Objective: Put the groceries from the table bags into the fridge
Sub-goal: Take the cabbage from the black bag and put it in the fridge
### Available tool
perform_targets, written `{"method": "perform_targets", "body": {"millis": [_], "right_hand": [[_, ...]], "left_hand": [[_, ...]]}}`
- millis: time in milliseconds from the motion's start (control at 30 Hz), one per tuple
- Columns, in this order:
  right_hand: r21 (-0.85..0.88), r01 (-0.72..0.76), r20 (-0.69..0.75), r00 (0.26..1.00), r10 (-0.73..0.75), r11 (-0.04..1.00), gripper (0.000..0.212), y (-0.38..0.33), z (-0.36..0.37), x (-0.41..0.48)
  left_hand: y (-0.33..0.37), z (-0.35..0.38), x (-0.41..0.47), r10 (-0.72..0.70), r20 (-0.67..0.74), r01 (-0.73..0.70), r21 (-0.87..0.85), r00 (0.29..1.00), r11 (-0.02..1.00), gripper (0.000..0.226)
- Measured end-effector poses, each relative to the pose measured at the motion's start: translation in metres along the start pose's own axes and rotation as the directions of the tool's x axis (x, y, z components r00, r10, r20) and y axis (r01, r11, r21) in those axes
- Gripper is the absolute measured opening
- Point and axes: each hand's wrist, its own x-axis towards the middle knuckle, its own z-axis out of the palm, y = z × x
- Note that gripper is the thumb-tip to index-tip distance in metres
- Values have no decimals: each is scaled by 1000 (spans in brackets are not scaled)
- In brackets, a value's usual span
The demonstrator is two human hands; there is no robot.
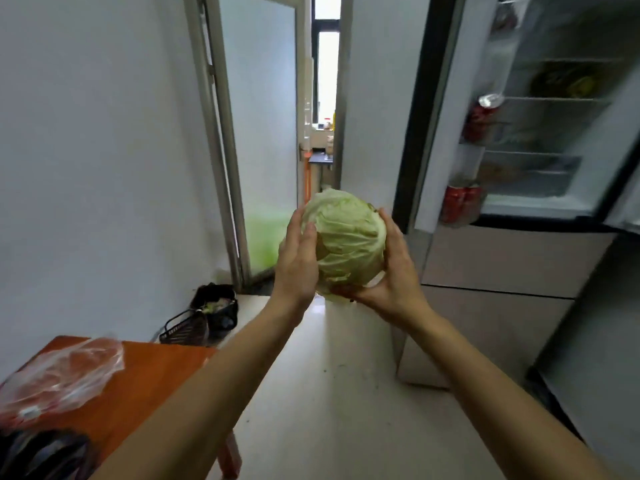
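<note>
the fridge [502,258] stands open, shelves reachable; red cans [460,202] in its door rack line one side of the opening; bare floor [339,375] lies before the fridge.

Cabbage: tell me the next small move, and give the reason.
Probably carry the cabbage up and rightward toward the fridge. The left hand and right hand both hold it clear of the table, and the fridge stands open with room seemingly free on its lowest shelf.
</note>
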Motion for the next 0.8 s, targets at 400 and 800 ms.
{"method": "perform_targets", "body": {"millis": [400,800], "right_hand": [[-175,-104,-276,960,53,979,130,127,-277,-30],[-287,-263,-347,925,156,921,150,292,-392,68]], "left_hand": [[14,315,15,115,301,-83,-117,946,990,48],[-53,503,169,171,358,-80,-254,918,964,64]]}}
